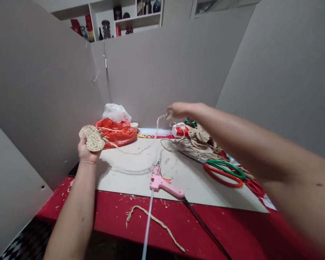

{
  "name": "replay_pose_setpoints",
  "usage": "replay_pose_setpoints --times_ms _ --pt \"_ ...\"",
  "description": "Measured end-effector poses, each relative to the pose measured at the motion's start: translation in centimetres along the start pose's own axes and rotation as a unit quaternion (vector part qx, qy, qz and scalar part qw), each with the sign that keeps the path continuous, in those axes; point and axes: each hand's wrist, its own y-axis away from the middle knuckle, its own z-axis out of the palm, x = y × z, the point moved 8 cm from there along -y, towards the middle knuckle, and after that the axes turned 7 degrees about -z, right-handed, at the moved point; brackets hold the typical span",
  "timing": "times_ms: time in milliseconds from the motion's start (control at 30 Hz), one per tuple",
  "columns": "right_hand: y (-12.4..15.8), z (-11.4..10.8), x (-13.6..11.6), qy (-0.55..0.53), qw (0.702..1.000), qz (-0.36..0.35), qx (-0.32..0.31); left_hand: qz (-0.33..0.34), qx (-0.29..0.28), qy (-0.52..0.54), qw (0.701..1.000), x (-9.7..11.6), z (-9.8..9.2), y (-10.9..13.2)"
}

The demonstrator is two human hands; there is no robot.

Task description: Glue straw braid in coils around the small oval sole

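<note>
Above the table (111,216), your right hand (178,110) pinches cord (157,124) toward two o'clock from the pad (92,138) your left hand (86,153) grips.

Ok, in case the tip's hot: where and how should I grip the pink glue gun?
Probably by the pink glue gun's handle, from the right: it sticks out toward the near right, while the nozzle points away from you.

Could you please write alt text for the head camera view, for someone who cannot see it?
A person's left hand holds a flat, sole-shaped cord piece, while the blurred right hand holds a cord strand. A pink glue gun and scissors with green and orange handles lie on a white board over a red cloth, near a cord bundle.
</note>
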Motion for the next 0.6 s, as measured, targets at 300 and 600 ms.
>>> replay_pose_setpoints --times_ms 300,600 --pt "5.3 8.6 -12.3 -0.342 0.933 -0.073 -0.089 -0.104 -0.035 -0.090 0.990 -5.7 3.4 1.9" --pt "9.5 12.5 -13.1 -0.706 0.699 0.079 -0.089 -0.171 0.034 -0.149 0.973 -10.8 3.0 3.3"
